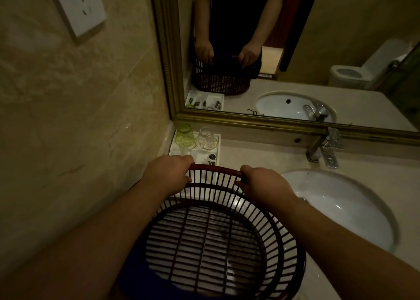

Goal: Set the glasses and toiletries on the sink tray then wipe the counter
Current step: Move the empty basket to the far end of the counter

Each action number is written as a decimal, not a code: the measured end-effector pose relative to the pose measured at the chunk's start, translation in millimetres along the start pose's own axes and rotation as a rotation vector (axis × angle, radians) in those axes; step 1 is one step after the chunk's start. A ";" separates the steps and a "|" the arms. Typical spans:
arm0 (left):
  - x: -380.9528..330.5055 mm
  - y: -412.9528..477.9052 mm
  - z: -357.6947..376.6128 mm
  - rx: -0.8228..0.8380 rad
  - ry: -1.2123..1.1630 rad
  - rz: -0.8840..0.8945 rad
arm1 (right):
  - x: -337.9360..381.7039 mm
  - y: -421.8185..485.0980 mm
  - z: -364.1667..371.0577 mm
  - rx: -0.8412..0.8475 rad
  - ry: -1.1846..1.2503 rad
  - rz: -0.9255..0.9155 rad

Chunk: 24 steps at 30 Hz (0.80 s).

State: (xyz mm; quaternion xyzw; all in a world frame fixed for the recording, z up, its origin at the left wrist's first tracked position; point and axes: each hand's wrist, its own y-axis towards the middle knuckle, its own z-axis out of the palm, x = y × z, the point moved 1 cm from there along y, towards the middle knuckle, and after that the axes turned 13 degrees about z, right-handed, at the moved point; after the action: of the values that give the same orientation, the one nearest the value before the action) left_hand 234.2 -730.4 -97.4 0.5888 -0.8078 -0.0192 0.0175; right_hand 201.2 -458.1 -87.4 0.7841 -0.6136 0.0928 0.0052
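Two glasses: a green glass (pixel 185 136) and a clear glass (pixel 206 138) stand side by side at the back of the white tray (pixel 218 140), in the counter's corner below the mirror (pixel 295 49).
Toiletries: small dark-capped items (pixel 212 156) lie on the near half of the tray, partly hidden behind the basket rim — count cannot be told directly; the mirror shows several packets there.
Baskets: one slatted dark-red basket (pixel 216 231), apparently empty, tipped toward the camera in front of the tray.
Left hand (pixel 169 171): fingers curled over the far rim of the basket, gripping it.
Right hand (pixel 261 181): fingers closed on the same rim, just along from the left.
Done, by my reading: glasses and toiletries look set on the tray — the unloading part seems finished.
Left to do: the counter (pixel 261 154) is not yet wiped; no cloth is in sight.
Also counted: one basin (pixel 341 199), one tap (pixel 325 149), one wall socket (pixel 78 6).
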 end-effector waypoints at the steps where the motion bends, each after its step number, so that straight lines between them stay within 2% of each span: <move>1: 0.7 0.4 1.1 0.001 0.000 0.003 | -0.2 0.0 0.3 -0.002 -0.001 0.001; 11: -2.2 -8.3 -9.4 0.035 -0.029 0.001 | -0.6 -6.3 -6.6 0.002 0.003 -0.028; 15: -4.9 -30.6 -17.3 0.114 -0.131 -0.167 | -2.0 -11.8 -6.9 0.022 -0.007 -0.070; 18: -3.2 -60.0 -18.0 0.104 -0.213 -0.287 | -0.8 -12.0 -9.0 0.047 -0.007 -0.082; 21: -4.1 -85.3 -24.1 0.062 -0.206 -0.392 | -2.2 -11.8 -10.2 0.064 0.004 -0.095; 24: -3.7 -107.9 -28.1 0.119 -0.182 -0.482 | -2.9 -10.6 -11.7 0.068 0.010 -0.094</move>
State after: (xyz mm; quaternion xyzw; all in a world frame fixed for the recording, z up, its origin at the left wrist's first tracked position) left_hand 339.3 -760.2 -74.9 0.7600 -0.6423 -0.0283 -0.0950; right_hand 209.1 -451.3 -75.2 0.8113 -0.5726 0.1172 -0.0144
